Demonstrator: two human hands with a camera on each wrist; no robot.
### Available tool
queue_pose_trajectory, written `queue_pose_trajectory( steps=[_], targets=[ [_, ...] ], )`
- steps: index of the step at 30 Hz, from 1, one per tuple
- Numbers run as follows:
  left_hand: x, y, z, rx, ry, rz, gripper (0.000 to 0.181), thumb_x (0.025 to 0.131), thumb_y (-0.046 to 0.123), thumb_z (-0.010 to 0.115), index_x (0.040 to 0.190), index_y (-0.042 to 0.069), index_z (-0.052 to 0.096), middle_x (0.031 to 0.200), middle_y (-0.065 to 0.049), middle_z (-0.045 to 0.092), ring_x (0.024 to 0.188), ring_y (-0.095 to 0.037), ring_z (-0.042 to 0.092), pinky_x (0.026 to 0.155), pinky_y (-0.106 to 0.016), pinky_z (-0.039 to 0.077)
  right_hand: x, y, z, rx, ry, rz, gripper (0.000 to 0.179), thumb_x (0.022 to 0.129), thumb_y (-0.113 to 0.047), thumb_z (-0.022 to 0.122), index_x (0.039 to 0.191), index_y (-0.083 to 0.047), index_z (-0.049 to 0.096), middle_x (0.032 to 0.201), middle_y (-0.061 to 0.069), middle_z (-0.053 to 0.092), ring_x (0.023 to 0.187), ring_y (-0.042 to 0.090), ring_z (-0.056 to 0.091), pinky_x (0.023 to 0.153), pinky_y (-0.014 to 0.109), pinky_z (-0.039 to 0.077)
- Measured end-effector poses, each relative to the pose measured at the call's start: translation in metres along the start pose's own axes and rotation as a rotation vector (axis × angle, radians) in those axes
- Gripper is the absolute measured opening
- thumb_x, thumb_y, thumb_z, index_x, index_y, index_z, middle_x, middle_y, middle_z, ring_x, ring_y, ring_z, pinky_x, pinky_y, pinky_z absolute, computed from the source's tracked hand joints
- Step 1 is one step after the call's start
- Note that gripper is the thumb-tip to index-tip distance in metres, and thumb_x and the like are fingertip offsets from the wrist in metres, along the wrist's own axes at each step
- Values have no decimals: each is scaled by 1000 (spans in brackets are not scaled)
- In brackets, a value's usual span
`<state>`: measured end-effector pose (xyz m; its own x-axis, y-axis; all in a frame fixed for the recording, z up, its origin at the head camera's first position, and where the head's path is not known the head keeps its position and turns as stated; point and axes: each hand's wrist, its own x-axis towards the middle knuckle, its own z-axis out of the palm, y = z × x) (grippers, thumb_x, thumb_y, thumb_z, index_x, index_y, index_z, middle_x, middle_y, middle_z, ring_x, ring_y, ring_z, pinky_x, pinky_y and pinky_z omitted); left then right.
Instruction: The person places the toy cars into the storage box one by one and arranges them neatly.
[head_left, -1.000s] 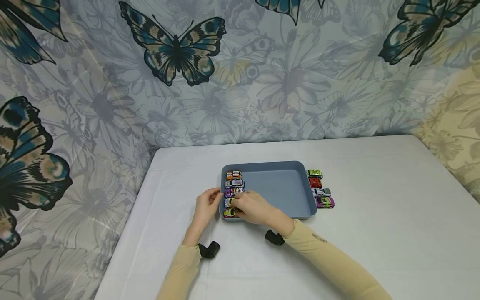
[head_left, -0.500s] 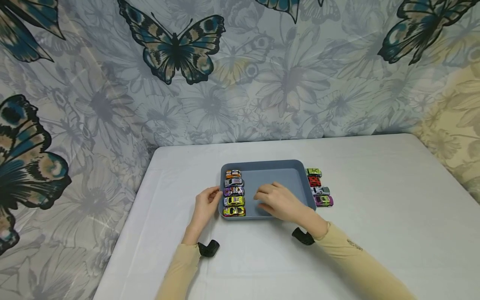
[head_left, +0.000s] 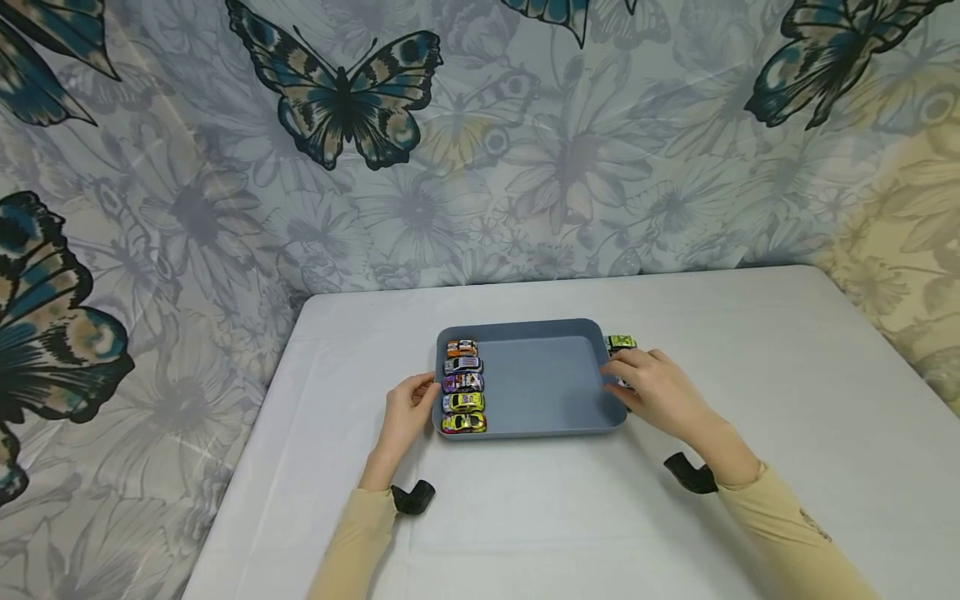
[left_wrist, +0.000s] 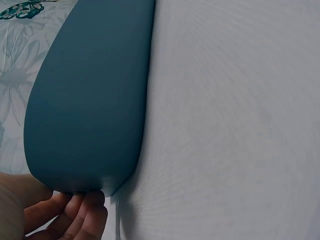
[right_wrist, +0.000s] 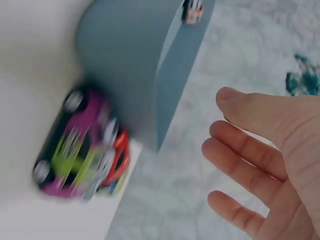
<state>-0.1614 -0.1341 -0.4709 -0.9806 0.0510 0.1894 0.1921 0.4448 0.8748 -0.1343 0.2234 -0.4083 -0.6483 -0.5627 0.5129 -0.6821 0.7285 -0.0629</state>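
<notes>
My left hand (head_left: 408,408) touches the outside of the blue-grey tray (head_left: 540,332) at its left end. In the left wrist view, its bent fingers (left_wrist: 92,215) rest at the tray's end wall (left_wrist: 95,100). Over the tray's right rim is my right hand (head_left: 660,390), fingers apart and holding nothing. It hovers above the small toy cars beside the tray, hiding most of them in the head view. A green toy car (head_left: 621,342) shows behind it. The right wrist view shows a purple-and-green toy car (right_wrist: 72,150) and a red toy car (right_wrist: 120,155), blurred.
Inside the tray, several toy cars stand in a column along the left wall, among them an orange one (head_left: 462,347), a purple one (head_left: 462,382) and a yellow one (head_left: 463,423). A white cloth covers the table (head_left: 525,517). A butterfly-patterned curtain (head_left: 465,225) hangs behind.
My right hand let go of a yellow toy car in the left column and moved right, across the tray to its right rim. The left hand stayed at the tray's left end.
</notes>
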Motion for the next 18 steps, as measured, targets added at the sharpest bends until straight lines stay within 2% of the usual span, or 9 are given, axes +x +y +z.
queue_pose_trajectory(
  steps=[7,13,18],
  targets=[
    [0,0,0,0,5,10,26,89,6,61,109,-11,62,92,-18,65,81,-26,62,71,-31,54,-24,16,-10,-34,-30,78,25,64,-1,80,86,-5,68,82,4,64,71,21,61,60,40,45],
    [0,0,0,-1,11,11,26,89,6,61,109,-11,62,92,-18,65,81,-26,62,71,-32,54,-41,25,-6,-29,-73,105,25,64,-1,80,85,-7,68,84,5,65,74,22,62,58,41,46],
    [0,-1,1,4,16,20,25,89,5,61,108,-11,62,92,-18,65,80,-26,62,71,-31,54,-49,29,0,1,-111,135,25,65,-4,80,87,-9,69,88,5,64,77,23,61,61,44,46]
  ],
)
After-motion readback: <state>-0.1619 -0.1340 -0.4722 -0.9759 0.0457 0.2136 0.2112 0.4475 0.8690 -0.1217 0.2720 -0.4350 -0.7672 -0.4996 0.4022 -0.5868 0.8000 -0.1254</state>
